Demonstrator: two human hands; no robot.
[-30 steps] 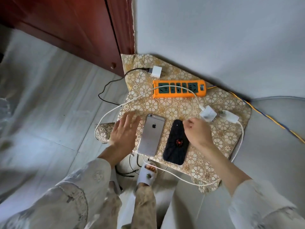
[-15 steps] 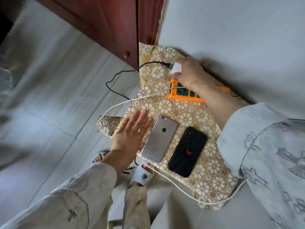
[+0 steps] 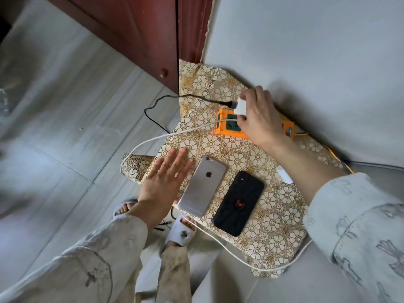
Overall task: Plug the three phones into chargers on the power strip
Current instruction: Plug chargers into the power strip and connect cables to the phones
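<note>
An orange power strip (image 3: 227,125) lies at the back of a floral-covered table (image 3: 236,154). My right hand (image 3: 258,119) grips a white charger (image 3: 240,106) with a black cable (image 3: 166,99), holding it over the strip's left sockets. A silver phone (image 3: 202,185) and a black phone (image 3: 239,203) lie face down side by side near the front edge. My left hand (image 3: 164,182) rests flat, fingers straight, just left of the silver phone; a third phone is not visible. Another white charger (image 3: 284,174) peeks out beside my right forearm.
A white cable (image 3: 175,135) loops from the strip off the table's left side, and another (image 3: 240,258) runs along the front edge. A red-brown wooden door (image 3: 142,29) stands behind left, a grey wall (image 3: 306,51) behind. My slippered feet (image 3: 181,230) are under the table's edge.
My right hand left the chargers at the right, reached to the back left, took the white charger with the black cable and brought it over the power strip. The left hand stayed put.
</note>
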